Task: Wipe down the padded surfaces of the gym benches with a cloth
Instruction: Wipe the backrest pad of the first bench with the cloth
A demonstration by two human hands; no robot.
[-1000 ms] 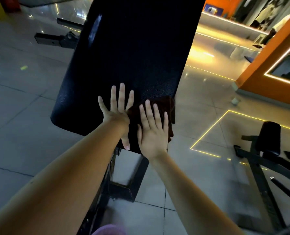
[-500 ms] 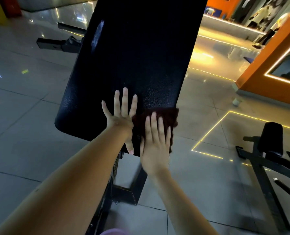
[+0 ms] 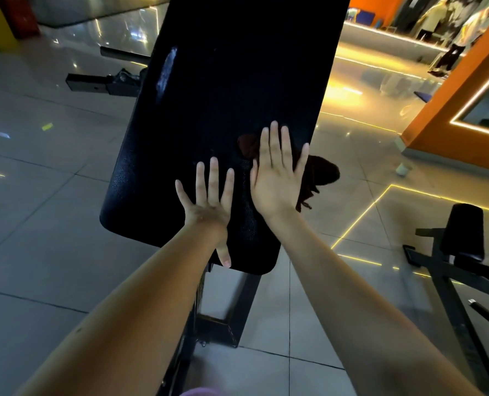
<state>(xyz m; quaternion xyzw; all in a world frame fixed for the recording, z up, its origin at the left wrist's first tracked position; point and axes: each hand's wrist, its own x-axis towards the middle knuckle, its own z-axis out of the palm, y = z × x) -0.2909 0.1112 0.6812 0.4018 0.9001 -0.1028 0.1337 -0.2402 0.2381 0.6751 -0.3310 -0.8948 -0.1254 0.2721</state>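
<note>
Presses dark brown cloth [image 3: 321,170] onto right edge of black padded bench [image 3: 223,95] with flat, straight-fingered right hand [image 3: 274,181]; rests spread, empty left hand [image 3: 209,208] nearer left.

A gym: black padded bench [image 3: 223,110]; second bench [image 3: 466,232]; tiled floor [image 3: 37,224] with lit strips

L forearm [image 3: 140,295] & R forearm [image 3: 351,281] bare, stretched fwd, converging. L hand [image 3: 209,201]: palm down, fingers straight, fanned, thumb swung back toward wrist. R hand [image 3: 277,178]: palm down, fingers straight, little finger splayed; thumb just beside L index fingertip, R fingertips reaching beyond L ones.
</note>
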